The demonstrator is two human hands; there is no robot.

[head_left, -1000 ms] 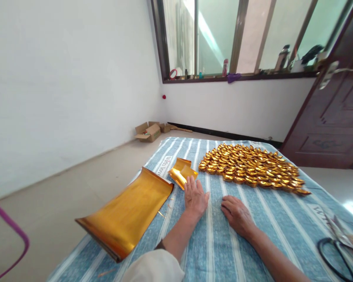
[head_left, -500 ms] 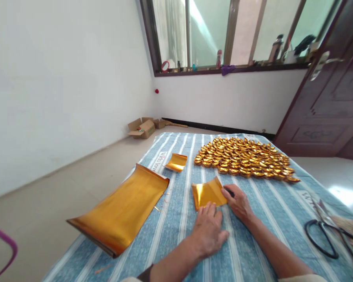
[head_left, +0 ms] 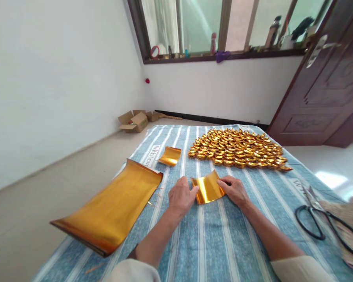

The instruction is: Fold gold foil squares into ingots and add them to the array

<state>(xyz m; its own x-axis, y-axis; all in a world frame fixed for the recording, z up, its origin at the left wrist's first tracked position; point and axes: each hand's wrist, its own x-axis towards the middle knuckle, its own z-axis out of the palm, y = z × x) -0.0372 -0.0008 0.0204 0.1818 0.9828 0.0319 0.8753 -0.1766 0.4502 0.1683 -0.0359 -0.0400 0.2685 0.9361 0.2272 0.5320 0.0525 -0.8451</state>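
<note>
A small sheet of shiny gold foil paper bows between my two hands, just above or on the striped cloth. My left hand pinches its left edge, thumb on top and fingers curled. At the opposite edge, my right hand grips the sheet between thumb and fingers. Behind and to the left lies another small gold sheet. A large stack of gold foil paper rests left of my left hand. Beyond my hands, many folded gold paper ingots stand packed in rows.
Black-handled scissors lie at the right on the blue striped tablecloth, beside a beige fuzzy item. Open cardboard boxes sit on the floor at the far left. A brown door stands at the right.
My left hand has moved from the sheet's near edge to its left edge and now pinches it. My right hand keeps its hold. The view has shifted slightly.
</note>
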